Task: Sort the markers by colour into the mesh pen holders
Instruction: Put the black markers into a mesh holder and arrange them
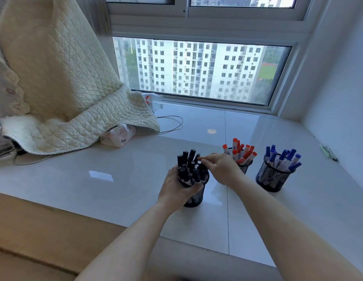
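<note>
left hand [177, 186] wraps near side of black holder [194, 196], fingers curled round mesh wall, steadying it. right hand [221, 168] above, fingertips pinched narrow among black markers [189, 167]; which cap they hold, cannot tell. markers look light, stiff, smooth plastic, likely slippery: best taken at cap or upper barrel. mesh cup light, tips easily, so hold by wall. farther right, red markers [242, 152] in own holder; blue markers [284, 159] in holder far right. sorting looks nearly done.
</note>
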A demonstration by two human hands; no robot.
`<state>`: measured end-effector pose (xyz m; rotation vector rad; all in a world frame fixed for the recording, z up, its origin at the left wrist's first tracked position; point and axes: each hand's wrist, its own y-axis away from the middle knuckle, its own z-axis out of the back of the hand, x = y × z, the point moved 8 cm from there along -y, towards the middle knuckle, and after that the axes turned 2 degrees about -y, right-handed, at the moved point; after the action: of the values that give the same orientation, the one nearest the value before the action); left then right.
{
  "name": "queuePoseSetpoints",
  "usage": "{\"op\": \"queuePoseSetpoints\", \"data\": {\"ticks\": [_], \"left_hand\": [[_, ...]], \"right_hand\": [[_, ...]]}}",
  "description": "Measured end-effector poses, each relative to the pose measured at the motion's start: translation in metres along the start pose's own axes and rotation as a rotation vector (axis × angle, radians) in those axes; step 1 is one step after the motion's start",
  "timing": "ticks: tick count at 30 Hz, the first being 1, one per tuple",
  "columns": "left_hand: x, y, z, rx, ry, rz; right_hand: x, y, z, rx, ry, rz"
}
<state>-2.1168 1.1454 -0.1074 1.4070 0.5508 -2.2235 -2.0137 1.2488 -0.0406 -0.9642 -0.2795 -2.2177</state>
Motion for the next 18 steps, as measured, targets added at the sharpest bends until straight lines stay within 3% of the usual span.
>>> {"op": "queuePoseSetpoints", "data": {"ticks": [8, 13, 18], "left_hand": [[0.001, 0.005, 0.001, -0.031, 0.033, 0.031], [0.0, 0.007, 0.001, -0.035, 0.043, 0.034], [-0.001, 0.005, 0.003, -0.056, 0.04, 0.024]], "right_hand": [[-0.004, 0.007, -0.014, 0.196, 0.021, -0.038], [0.006, 0.02, -0.008, 0.065, 0.064, 0.031], [0.003, 0.024, 0.009, -0.068, -0.08, 0.032]]}}
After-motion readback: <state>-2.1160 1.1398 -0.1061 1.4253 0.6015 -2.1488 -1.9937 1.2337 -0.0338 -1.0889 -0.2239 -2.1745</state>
